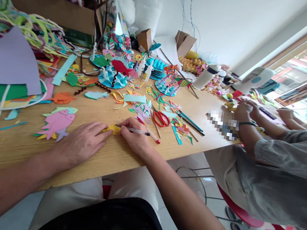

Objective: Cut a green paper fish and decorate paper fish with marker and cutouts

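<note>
My right hand (135, 135) is closed round a pen (140, 131) with a clear barrel, its tip at a small yellow paper cutout (114, 129). Flat on the table, my left hand (86, 144) has its fingers stretched out, fingertips resting on the cutout's left side and covering part of it. Left of that hand lies a stack of paper fish with a pink fish (60, 120) near the top. Red-handled scissors (161, 119) lie beyond my right hand among coloured paper scraps (140, 107).
Blue plates with paper fish (113, 78), glue bottles (147, 72) and a white tumbler (206, 76) stand farther back. Purple paper (8, 58) and a white cord (0, 110) lie at left. At right sits a person in a grey sleeve (270, 149), hands over the table.
</note>
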Available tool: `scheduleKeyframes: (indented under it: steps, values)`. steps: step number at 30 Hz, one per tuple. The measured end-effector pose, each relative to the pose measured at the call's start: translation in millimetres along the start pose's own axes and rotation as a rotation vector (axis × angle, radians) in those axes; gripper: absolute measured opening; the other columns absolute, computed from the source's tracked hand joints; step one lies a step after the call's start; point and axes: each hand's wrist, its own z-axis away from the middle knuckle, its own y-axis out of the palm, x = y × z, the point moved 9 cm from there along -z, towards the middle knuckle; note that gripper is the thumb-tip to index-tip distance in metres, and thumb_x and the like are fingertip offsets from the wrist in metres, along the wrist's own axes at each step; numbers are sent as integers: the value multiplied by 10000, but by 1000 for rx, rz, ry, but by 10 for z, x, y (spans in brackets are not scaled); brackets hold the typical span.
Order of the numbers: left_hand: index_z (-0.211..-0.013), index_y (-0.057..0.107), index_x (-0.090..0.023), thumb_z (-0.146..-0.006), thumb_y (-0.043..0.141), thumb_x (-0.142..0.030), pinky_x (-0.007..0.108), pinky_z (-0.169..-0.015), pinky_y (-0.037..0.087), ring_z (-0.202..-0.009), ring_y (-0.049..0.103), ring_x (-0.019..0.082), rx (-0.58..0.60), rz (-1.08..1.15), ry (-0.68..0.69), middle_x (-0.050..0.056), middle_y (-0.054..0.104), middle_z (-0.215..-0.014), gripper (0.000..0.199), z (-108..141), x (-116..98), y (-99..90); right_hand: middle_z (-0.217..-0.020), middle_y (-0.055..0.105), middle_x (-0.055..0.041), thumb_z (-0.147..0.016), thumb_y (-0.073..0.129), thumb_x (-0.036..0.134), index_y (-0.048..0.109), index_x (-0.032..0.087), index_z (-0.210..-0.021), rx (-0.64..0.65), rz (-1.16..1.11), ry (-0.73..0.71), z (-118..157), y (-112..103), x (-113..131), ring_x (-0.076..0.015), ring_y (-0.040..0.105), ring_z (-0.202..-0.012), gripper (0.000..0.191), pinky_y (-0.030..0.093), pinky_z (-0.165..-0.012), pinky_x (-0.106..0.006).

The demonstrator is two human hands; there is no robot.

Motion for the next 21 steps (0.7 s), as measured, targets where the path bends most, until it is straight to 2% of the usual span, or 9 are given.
scheduleKeyframes:
  steps: [4, 13, 21]
  values:
    - [-1171, 613, -92, -918, 392, -182, 456, -839, 525, -1016, 569, 299, -2, 8, -4, 176, 618, -1082, 348, 1, 4, 3, -624, 601, 40, -765, 496, 155, 563, 190, -764, -6, -56, 12, -7, 0, -27, -106, 537, -565, 76, 380, -522, -215]
    - [-1186, 611, -106, -925, 369, -190, 466, -846, 517, -1024, 565, 300, 17, 29, -22, 173, 614, -1091, 366, -1, 17, 19, -626, 602, 41, -757, 506, 134, 564, 194, -757, -21, 27, 7, -6, -20, 11, -109, 549, -587, 84, 381, -537, -218]
    - [-1188, 604, -88, -923, 381, -191, 462, -860, 513, -1031, 559, 300, 22, 28, -22, 177, 608, -1096, 361, 4, 9, 16, -624, 603, 43, -766, 498, 152, 557, 202, -761, -27, -14, 20, -14, -21, -25, -112, 548, -581, 78, 392, -536, -221]
